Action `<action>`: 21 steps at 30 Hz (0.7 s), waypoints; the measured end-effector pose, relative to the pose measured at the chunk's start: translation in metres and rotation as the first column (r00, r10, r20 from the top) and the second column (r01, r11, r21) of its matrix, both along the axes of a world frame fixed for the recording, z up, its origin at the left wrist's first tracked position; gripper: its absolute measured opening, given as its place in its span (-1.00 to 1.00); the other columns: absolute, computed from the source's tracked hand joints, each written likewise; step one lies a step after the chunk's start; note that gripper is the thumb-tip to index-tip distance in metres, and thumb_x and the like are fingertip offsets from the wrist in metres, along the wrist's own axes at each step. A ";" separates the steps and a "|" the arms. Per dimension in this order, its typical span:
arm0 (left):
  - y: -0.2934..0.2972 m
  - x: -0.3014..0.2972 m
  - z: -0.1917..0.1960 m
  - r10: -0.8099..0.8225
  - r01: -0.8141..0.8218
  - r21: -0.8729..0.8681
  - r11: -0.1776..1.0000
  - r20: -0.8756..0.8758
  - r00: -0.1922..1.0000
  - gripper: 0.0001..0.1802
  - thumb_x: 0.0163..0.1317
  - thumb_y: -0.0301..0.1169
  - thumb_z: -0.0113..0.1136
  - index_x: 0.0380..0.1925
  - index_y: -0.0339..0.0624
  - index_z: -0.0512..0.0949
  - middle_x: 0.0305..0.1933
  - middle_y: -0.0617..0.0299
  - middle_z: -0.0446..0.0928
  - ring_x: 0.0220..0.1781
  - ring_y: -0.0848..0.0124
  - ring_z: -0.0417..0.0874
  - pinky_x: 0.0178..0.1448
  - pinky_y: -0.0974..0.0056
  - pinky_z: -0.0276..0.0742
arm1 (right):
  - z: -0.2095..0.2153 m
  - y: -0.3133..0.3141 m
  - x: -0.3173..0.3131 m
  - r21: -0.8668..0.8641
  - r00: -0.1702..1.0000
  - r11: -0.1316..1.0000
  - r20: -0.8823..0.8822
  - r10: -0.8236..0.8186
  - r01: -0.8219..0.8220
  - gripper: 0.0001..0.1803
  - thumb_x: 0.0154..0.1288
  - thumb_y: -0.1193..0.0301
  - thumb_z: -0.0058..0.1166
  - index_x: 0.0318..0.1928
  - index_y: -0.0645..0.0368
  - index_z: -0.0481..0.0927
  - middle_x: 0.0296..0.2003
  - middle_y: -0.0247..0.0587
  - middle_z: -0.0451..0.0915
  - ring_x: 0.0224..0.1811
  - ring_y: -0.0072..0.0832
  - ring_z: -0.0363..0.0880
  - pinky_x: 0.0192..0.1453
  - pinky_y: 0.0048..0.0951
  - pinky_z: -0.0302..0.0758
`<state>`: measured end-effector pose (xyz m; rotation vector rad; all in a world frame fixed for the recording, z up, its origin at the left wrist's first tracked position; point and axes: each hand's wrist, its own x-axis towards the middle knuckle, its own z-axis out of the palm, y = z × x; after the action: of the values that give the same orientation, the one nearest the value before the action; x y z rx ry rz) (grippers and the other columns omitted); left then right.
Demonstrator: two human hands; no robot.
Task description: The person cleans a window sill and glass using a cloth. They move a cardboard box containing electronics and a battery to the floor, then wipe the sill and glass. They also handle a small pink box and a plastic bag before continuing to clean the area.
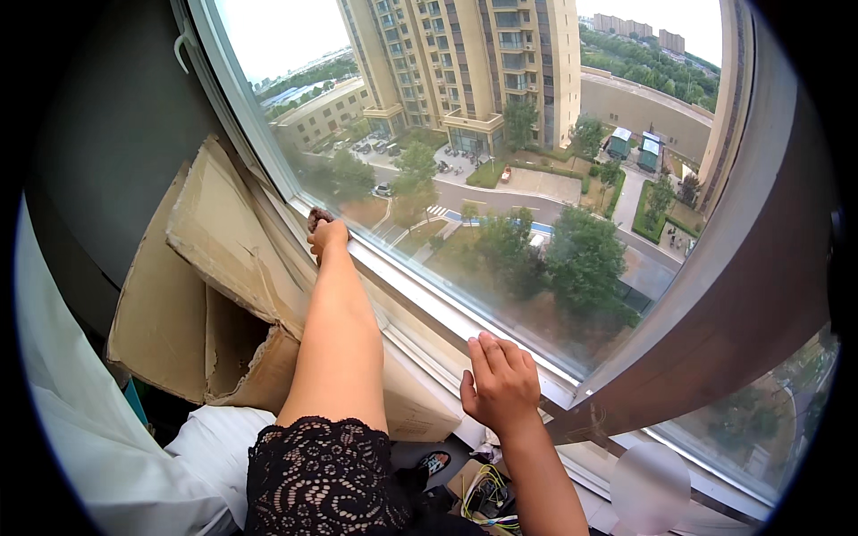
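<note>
My left arm, in a black lace sleeve, stretches out to the far lower corner of the window (pixel 500 205). There my left hand (pixel 328 236) is closed around a crumpled dark brown cloth (pixel 318 217), at the white window frame (pixel 429 290). Only a little of the cloth shows past the fingers. Nearer to me, my right hand (pixel 502 380) lies with its fingers extended against the lower frame, palm down and holding nothing. The glass is hazy along its lower part.
An open, worn cardboard box (pixel 223 259) stands left of my arm, below the sill. White fabric (pixel 80 393) hangs at the left. Below are a sandaled foot (pixel 435 462) and a bundle of cables (pixel 487 496). A dark curved pillar (pixel 679 357) borders the window at right.
</note>
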<state>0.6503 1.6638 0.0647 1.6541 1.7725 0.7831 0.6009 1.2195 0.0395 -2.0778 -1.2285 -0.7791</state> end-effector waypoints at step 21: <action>-0.412 -0.101 -0.037 -0.891 0.630 0.774 0.065 -0.239 0.386 -0.85 -0.01 -0.34 0.20 -0.46 -0.15 0.61 0.11 -0.10 0.38 0.07 -0.10 0.36 0.17 -0.06 0.33 | 0.000 -0.101 -0.064 -0.047 0.972 0.973 -0.063 -0.227 0.224 -0.80 0.02 0.49 0.11 -0.31 0.32 0.64 -0.03 0.04 0.58 0.13 -0.10 0.49 0.13 -0.13 0.48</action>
<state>0.5490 1.2522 0.0277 2.4537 -0.0744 1.2119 0.5365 1.1189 0.0399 -2.2849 -0.9898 -0.7815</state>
